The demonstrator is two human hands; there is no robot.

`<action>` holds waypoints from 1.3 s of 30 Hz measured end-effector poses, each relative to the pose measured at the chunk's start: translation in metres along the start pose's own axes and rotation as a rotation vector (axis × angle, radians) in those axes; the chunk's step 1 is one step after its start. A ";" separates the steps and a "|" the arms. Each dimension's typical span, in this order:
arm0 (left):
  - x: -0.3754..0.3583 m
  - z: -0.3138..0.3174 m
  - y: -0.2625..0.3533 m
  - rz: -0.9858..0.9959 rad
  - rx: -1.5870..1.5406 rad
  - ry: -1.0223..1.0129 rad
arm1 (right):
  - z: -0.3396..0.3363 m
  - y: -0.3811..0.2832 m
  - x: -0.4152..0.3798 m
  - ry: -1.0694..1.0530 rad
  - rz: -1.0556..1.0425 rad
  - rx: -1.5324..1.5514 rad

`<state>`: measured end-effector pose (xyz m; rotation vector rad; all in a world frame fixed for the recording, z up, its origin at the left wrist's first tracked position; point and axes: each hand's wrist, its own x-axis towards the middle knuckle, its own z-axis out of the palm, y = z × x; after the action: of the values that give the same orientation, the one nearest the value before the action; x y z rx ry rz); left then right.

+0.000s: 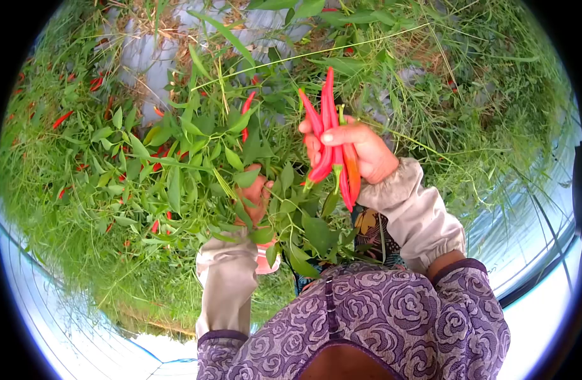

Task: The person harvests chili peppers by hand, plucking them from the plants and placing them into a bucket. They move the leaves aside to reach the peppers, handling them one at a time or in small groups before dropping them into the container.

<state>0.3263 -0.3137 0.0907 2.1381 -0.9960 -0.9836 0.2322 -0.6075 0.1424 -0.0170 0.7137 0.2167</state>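
Several long red chili peppers (329, 104) are bunched in my right hand (366, 147), with the thumb pressed across them. Some tips point up and others hang down, and green stems show on a few. My left hand (255, 197) is lower and to the left, among the leaves of a chili plant (316, 233). Its fingers look curled, but leaves cover part of them and I cannot make out what they hold. Just above it, a red chili (248, 102) stands among the foliage.
More chili plants with red fruit (63, 119) spread to the left among tall grass. Grey plastic sheeting (150, 69) with dry straw covers the ground at the back. A long grass stalk (316, 58) crosses above my hands. A pink striped item (267, 258) shows beside my left sleeve.
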 end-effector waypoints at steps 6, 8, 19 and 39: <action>-0.005 -0.005 0.007 0.037 0.097 0.024 | -0.109 -0.044 0.137 0.150 0.118 -0.163; -0.005 -0.006 0.009 -0.009 0.079 -0.026 | -0.111 -0.037 0.171 0.300 0.146 -0.369; -0.005 -0.005 0.018 0.002 0.055 0.031 | -0.067 0.014 0.207 0.242 0.048 -0.352; 0.022 0.003 0.032 0.103 0.106 -0.080 | -0.053 0.062 0.020 0.847 -0.790 -0.521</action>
<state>0.3218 -0.3496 0.1041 2.1228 -1.2097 -0.9924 0.1996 -0.5476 0.0928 -0.9174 1.4102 -0.4022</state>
